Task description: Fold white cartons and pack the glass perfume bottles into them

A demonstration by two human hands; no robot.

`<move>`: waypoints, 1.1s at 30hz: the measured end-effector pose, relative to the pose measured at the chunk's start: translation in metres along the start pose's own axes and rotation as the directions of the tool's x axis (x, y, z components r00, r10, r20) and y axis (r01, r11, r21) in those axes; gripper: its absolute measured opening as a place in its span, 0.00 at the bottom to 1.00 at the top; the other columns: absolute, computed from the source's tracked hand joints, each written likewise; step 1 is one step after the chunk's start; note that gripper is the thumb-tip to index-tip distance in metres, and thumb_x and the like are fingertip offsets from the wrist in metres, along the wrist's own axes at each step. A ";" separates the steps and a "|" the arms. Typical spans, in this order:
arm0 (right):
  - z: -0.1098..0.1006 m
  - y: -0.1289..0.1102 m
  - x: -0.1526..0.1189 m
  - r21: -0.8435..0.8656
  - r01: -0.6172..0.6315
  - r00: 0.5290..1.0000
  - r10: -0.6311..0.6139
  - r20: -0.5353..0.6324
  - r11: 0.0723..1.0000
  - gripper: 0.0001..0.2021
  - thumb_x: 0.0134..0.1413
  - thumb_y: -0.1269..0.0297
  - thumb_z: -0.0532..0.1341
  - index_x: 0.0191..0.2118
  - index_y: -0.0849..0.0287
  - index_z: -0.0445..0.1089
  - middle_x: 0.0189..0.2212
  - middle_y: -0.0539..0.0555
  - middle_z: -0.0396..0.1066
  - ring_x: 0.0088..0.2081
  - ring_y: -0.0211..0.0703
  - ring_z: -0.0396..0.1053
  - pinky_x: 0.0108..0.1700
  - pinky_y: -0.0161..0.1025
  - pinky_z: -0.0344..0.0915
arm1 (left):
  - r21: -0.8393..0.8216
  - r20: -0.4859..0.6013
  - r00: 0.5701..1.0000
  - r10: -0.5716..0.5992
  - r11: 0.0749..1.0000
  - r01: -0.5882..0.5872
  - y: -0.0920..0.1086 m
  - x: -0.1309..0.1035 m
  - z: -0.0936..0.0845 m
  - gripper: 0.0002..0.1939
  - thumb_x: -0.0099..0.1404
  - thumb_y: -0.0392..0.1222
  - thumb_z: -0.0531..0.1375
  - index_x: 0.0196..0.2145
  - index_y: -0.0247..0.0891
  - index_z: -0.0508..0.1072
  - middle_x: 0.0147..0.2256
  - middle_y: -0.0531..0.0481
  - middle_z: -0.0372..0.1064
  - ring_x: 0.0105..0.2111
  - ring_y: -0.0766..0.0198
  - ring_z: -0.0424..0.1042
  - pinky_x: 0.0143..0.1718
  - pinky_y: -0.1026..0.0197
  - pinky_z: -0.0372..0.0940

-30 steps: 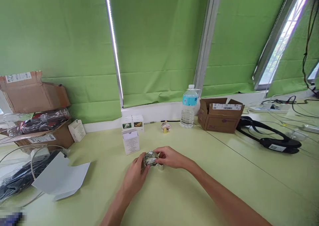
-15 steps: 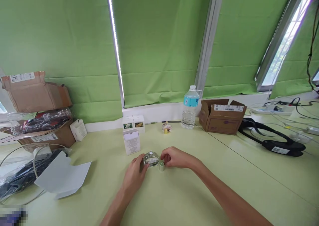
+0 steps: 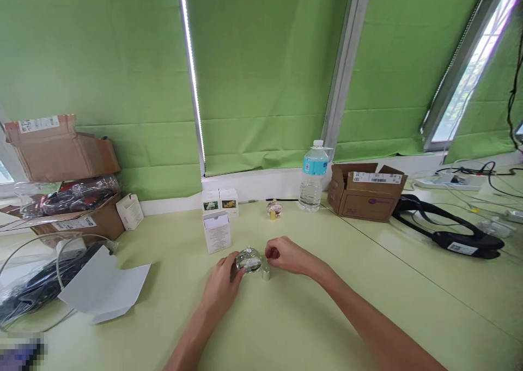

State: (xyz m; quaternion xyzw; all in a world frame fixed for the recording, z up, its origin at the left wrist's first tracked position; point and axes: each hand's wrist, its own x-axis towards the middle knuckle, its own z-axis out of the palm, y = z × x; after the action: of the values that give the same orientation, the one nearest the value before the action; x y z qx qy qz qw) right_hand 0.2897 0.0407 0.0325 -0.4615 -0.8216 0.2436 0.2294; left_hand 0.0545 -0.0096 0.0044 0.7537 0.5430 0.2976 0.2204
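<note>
A round clear glass perfume bottle (image 3: 249,261) stands on the table with its neck pointing up. My left hand (image 3: 223,278) grips its left side between thumb and fingers. Just right of the bottle, a small silvery cap (image 3: 266,273) rests on the table. My right hand (image 3: 286,255) is beside the bottle and above the cap, its fingertips pinched together; what they hold, if anything, is too small to make out. Behind the bottle stands a small white carton (image 3: 217,233) with its top end open.
Two small cartons (image 3: 219,202) stand farther back, with a second small bottle with a gold cap (image 3: 273,210) to their right. A water bottle (image 3: 312,177), an open brown box (image 3: 365,194) and a black headset (image 3: 453,232) are to the right. White paper (image 3: 106,286) and bagged cables lie left.
My right hand has lifted slightly, its fingertips drawing together above the cap. My left hand keeps its grip on the perfume bottle. The whole view has shifted a little.
</note>
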 end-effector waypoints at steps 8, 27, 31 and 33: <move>0.004 -0.030 0.004 0.134 0.156 0.962 -0.119 -0.248 0.979 0.07 0.54 0.64 0.59 0.38 0.59 0.71 0.34 0.54 0.75 0.35 0.41 0.71 0.39 0.37 0.70 | 0.077 0.001 0.999 0.050 0.996 -0.049 0.005 0.000 0.002 0.17 0.66 0.45 0.49 0.51 0.42 0.66 0.47 0.45 0.71 0.48 0.54 0.68 0.45 0.58 0.62; 0.022 -0.044 0.001 0.045 0.278 0.912 -0.248 -0.327 0.960 0.08 0.60 0.62 0.57 0.38 0.56 0.72 0.34 0.53 0.74 0.34 0.41 0.71 0.38 0.36 0.68 | 0.116 0.013 0.997 0.072 0.990 -0.073 0.005 -0.001 0.003 0.16 0.67 0.43 0.50 0.52 0.42 0.63 0.45 0.45 0.72 0.46 0.55 0.70 0.43 0.59 0.62; 0.022 -0.045 0.001 0.051 0.301 0.900 -0.266 -0.344 0.952 0.05 0.59 0.64 0.58 0.36 0.57 0.71 0.35 0.53 0.74 0.35 0.40 0.70 0.38 0.36 0.68 | 0.101 0.007 0.997 0.073 0.992 -0.073 0.003 0.000 0.004 0.16 0.67 0.43 0.50 0.51 0.41 0.64 0.45 0.45 0.72 0.45 0.54 0.70 0.42 0.58 0.62; 0.023 -0.045 0.001 0.057 0.302 0.896 -0.263 -0.358 0.952 0.05 0.58 0.65 0.59 0.33 0.57 0.70 0.35 0.53 0.74 0.35 0.40 0.70 0.39 0.37 0.68 | 0.094 0.001 0.997 0.073 0.993 -0.072 0.002 0.000 0.005 0.15 0.66 0.43 0.50 0.51 0.42 0.64 0.45 0.45 0.72 0.45 0.54 0.70 0.42 0.58 0.62</move>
State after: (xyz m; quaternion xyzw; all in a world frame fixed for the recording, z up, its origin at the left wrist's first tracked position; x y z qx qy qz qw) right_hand 0.2462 0.0165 0.0428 -0.3593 -0.8120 0.1680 0.4283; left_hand 0.0593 -0.0102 0.0021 0.7822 0.5289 0.2802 0.1731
